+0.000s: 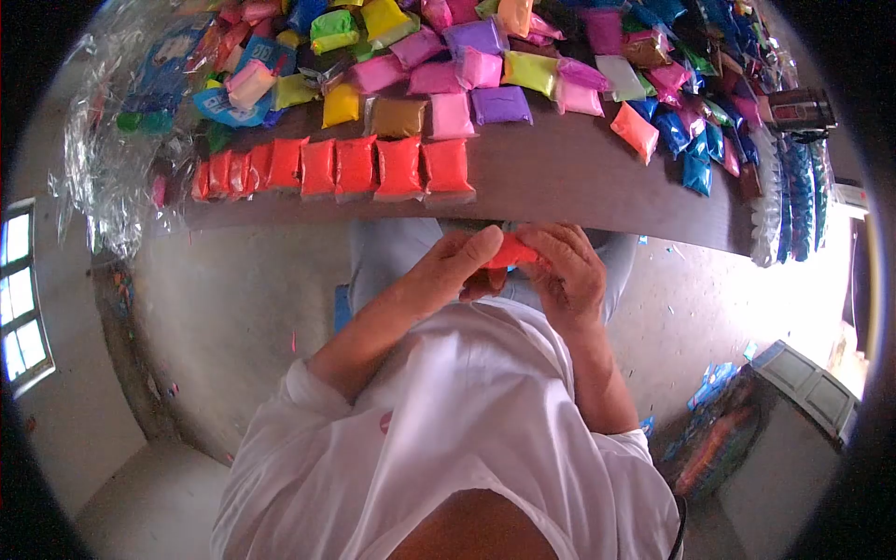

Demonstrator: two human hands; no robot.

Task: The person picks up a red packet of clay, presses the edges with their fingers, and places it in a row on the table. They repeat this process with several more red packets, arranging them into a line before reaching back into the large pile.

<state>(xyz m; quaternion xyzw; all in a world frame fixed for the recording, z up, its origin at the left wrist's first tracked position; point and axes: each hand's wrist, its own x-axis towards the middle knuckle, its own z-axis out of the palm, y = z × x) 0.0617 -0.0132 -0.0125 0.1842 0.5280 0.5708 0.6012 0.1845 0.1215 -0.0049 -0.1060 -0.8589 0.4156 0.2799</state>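
Grey concrete floor [233,308] spreads under the person's white shirt [467,401]. Just ahead of the chest, at 12 o'clock, the left hand [453,266] and right hand [571,275] meet, fingers of both curled tight around one red-orange packet [511,250], held in the air short of the table edge. The film looks thin, so it seems best to spread the pressure across the finger pads rather than the nails, and to keep the packet level.

Beyond them the brown table [579,177] carries a row of red packets [355,168] at 11 o'clock. I count about nine, but the leftmost overlap. Behind it lies one brown packet [397,118]. The mixed heap [485,65] at 12 and the blue packets [695,154] at 2 are too many to count.
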